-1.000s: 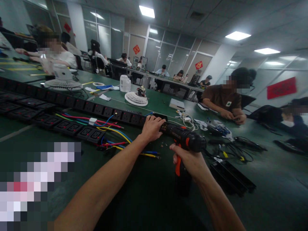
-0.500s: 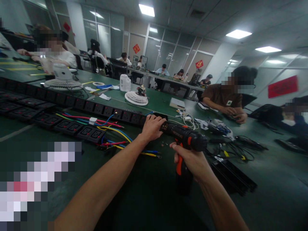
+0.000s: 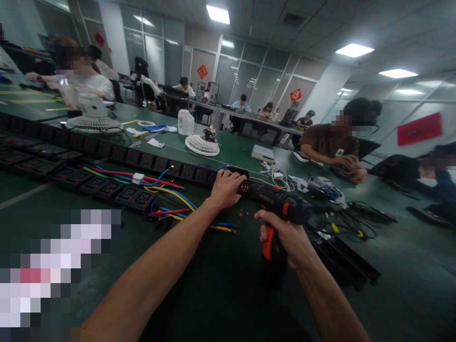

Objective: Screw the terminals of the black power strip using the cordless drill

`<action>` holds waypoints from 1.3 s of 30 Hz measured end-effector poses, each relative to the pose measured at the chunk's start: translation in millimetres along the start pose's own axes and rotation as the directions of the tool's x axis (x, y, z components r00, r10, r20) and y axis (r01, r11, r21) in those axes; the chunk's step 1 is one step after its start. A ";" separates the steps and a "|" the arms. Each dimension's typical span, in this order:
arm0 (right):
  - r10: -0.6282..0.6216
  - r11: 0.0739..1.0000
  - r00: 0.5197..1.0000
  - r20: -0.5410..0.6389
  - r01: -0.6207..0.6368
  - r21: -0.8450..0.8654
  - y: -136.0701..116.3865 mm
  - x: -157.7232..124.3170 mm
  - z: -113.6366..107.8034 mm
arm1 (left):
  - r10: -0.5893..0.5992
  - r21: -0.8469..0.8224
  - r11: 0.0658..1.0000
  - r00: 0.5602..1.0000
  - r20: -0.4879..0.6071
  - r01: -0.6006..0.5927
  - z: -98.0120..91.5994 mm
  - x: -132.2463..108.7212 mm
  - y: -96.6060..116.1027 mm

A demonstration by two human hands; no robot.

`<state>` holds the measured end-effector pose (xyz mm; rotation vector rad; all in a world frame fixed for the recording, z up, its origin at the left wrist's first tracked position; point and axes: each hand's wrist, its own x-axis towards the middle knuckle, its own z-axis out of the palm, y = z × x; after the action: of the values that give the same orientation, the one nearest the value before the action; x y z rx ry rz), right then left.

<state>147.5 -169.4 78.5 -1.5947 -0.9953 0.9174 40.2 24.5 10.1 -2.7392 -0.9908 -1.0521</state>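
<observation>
My right hand (image 3: 281,232) is wrapped round the handle of a black and orange cordless drill (image 3: 281,202), its index finger near the trigger. The drill's front end points left, at the end of a long black power strip (image 3: 160,165). Over that end my left hand (image 3: 227,187) is closed, fingers curled across the top. Whether the drill's tip touches the strip is hidden behind the hand. Yellow and blue wires (image 3: 185,202) with metal lugs lie under and beside my left forearm. A shorter black socket strip (image 3: 103,186) lies in front of the long one.
White fan parts (image 3: 202,145) and a white jug (image 3: 185,122) stand behind the strip. Black channel pieces (image 3: 345,261) and tangled cables (image 3: 351,218) lie to the right. A person in a brown shirt (image 3: 320,142) works across the table; several other people sit farther back.
My right hand and the drill have shifted slightly to the right. My left hand stays in the same place on the strip.
</observation>
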 end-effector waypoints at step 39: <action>-0.154 0.936 0.987 0.043 0.160 -0.314 -7.7 3.9 -15.8 | 0.011 0.008 1.000 1.000 -0.011 -0.011 0.1 -0.1 0.3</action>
<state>162.1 -170.1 88.9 -1.7420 -1.3147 0.6873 40.4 24.3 10.1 -2.7268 -0.9752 -1.0576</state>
